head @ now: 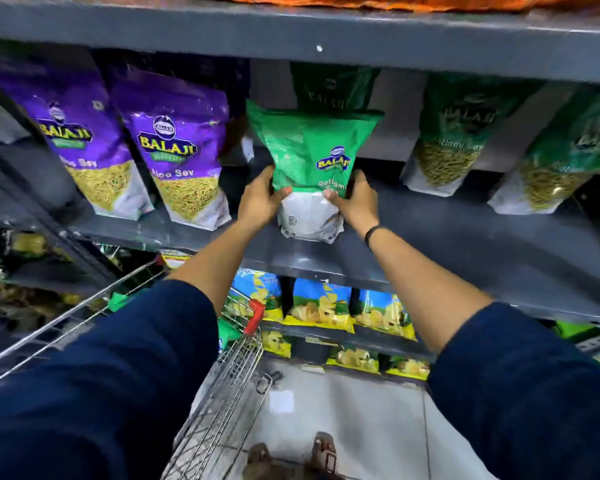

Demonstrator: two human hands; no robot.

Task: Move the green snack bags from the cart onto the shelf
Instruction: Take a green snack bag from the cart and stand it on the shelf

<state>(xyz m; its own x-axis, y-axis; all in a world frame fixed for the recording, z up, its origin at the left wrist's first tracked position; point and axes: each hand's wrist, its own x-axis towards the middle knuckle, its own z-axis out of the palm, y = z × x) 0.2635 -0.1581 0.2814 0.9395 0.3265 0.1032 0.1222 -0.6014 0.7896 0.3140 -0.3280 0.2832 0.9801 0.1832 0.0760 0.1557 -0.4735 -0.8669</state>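
Observation:
A green snack bag (309, 147) with a white lower part stands upright on the grey shelf (465, 251), its base near the shelf's front. My left hand (260, 202) grips its left side and my right hand (355, 202) grips its right side. Behind it stands another green bag (333, 86), partly hidden. Two more green bags (454, 133) (568, 157) stand on the same shelf to the right. The wire cart (229, 386) with a red handle piece is below on the left; a green bag (227, 336) shows inside it.
Two purple snack bags (177, 150) (77, 133) stand left of the held bag. The shelf board above (291, 32) hangs low over the bag tops. Blue and yellow chip bags (321, 306) fill the lower shelves. My feet are on the tiled floor (361, 427).

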